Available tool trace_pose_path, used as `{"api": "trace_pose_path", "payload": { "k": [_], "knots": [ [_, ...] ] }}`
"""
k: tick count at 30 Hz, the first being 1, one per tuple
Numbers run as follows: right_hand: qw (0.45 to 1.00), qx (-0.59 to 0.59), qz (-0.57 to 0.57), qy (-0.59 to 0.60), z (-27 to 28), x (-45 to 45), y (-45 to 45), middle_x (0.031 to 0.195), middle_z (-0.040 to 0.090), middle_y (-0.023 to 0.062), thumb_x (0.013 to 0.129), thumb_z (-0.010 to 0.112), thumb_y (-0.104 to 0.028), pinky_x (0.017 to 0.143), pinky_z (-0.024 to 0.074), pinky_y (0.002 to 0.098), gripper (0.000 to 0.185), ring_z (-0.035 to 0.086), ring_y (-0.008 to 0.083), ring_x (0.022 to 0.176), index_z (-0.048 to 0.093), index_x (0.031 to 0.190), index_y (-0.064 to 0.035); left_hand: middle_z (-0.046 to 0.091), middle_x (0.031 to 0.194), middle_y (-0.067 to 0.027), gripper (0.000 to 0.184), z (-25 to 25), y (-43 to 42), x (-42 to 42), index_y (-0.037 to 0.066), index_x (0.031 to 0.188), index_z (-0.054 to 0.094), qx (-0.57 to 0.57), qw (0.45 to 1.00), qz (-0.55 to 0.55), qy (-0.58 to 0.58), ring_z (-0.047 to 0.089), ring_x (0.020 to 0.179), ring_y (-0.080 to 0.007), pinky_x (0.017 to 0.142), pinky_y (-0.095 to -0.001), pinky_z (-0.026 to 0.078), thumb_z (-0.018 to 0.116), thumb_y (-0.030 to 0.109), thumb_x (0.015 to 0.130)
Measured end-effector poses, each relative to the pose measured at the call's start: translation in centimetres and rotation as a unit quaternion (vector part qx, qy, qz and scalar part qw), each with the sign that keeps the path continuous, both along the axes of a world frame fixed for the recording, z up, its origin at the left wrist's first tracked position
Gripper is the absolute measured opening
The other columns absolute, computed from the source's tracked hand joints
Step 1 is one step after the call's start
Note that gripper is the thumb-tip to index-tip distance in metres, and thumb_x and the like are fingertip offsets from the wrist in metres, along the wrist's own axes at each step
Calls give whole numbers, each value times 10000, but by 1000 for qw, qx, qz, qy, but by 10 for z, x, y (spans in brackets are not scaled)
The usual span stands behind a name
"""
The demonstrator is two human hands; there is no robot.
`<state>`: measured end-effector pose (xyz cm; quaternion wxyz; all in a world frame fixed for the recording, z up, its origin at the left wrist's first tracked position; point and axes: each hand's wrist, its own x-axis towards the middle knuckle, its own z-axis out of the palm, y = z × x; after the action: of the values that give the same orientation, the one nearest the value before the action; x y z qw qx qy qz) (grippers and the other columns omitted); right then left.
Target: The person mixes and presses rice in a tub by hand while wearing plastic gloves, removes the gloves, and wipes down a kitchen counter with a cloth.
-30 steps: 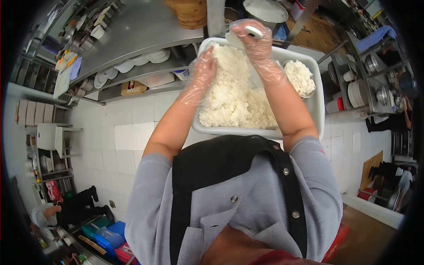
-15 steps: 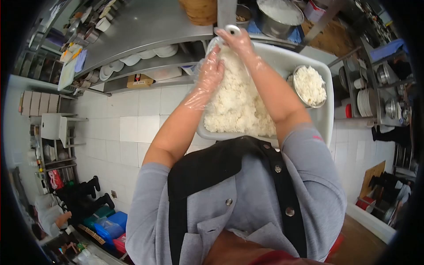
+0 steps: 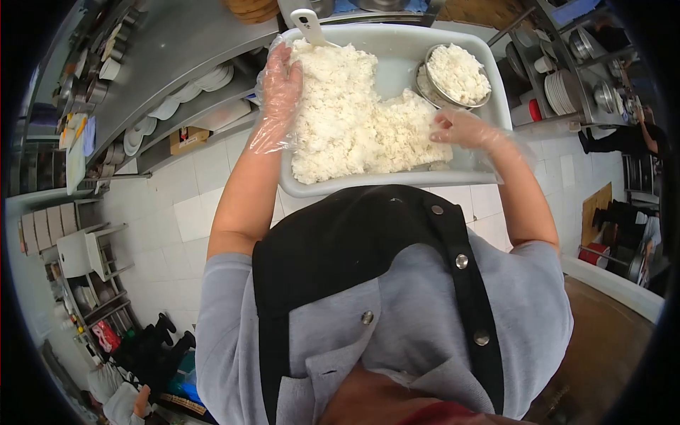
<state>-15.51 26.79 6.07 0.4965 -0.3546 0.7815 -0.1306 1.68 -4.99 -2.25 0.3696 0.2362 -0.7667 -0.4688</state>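
Plastic-gloved left hand (image 3: 280, 88) and right hand (image 3: 467, 129), fingers unclenched, apparently tend the loose white rice mound (image 3: 340, 113) between those fingers; the next touch calls for gentleness.

Bright, fairly even light fills the scene, whitening the square-tiled pale floor (image 3: 177, 262) and the mound of loose white rice (image 3: 333, 120). Glints streak the clear plastic glove on the left hand (image 3: 280, 81); a soft sheen crosses the grey stainless-steel table (image 3: 173, 53), with shade beneath. Wide-angle distortion bends the outer areas, and black vignetting swallows the corners.
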Motion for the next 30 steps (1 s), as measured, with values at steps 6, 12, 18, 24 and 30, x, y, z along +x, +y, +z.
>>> {"api": "trace_pose_path", "payload": {
  "k": [6,12,18,24,30],
  "knots": [
    [980,66,-68,173,-75,39,3,1435,233,351,553,838,-485,1057,352,371,1287,435,428,1245,81,1470,8,577,1203,-168,469,6,0,2,16,1327,421,-23,999,11,-45,557,1132,-246,975,-342,429,575,76,888],
    [976,95,-13,197,-60,61,-19,1466,162,272,545,842,-313,1039,393,362,1160,450,441,1226,180,1488,-174,629,1136,-130,382,17,8,1,27,1270,499,-25,997,31,-66,590,1058,-204,935,-310,446,563,90,899],
    [997,-41,-59,0,-52,56,-20,1250,488,240,625,781,-165,892,492,342,874,586,283,1053,366,1392,-101,650,1130,-113,307,16,8,1,23,1205,573,-23,997,27,-69,605,1040,-177,924,-282,441,556,105,910],
    [950,-260,-147,-87,-64,83,-83,1065,598,169,698,711,25,605,550,286,646,626,216,843,457,1289,-35,674,1050,-148,271,-14,-12,-5,45,1141,612,-103,994,21,-29,643,1004,-264,893,-336,476,577,141,890],
    [941,-314,-45,119,-35,78,-137,1047,621,157,792,656,33,827,527,266,467,632,217,902,500,1232,27,675,1047,-107,258,5,0,1,34,1140,610,-91,993,40,-64,634,986,-182,889,-297,467,572,115,897]
  ]
}}
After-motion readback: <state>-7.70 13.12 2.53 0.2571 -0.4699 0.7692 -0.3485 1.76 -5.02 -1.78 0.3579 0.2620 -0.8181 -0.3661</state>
